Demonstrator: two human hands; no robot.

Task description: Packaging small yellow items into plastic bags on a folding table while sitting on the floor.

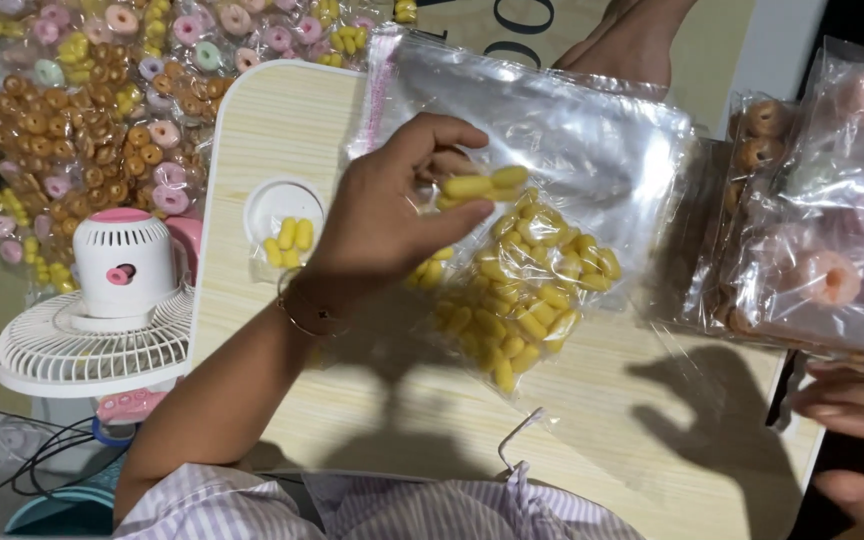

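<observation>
My left hand [382, 215] reaches in from the lower left, a thin bracelet on its wrist. Its fingertips pinch a few yellow capsule-shaped pieces [482, 185] just above a clear plastic bag [592, 140]. The bag lies on a light wooden table [402, 400], and a heap of the same yellow pieces [522, 295] sits inside it. More yellow pieces [288, 242] lie in a round recess of the table, left of the hand. At the lower right edge, my right hand [852, 410] is only partly visible, fingers curled by a dark strip, and whether it holds anything is unclear.
A small white and pink fan [102, 300] stands left of the table, with cables on the floor. Packs of orange, pink and yellow rings [82, 110] cover the top left. Clear bags of pink and brown rings [832, 250] lie at the right. Another person's limb [632, 45] shows at the top.
</observation>
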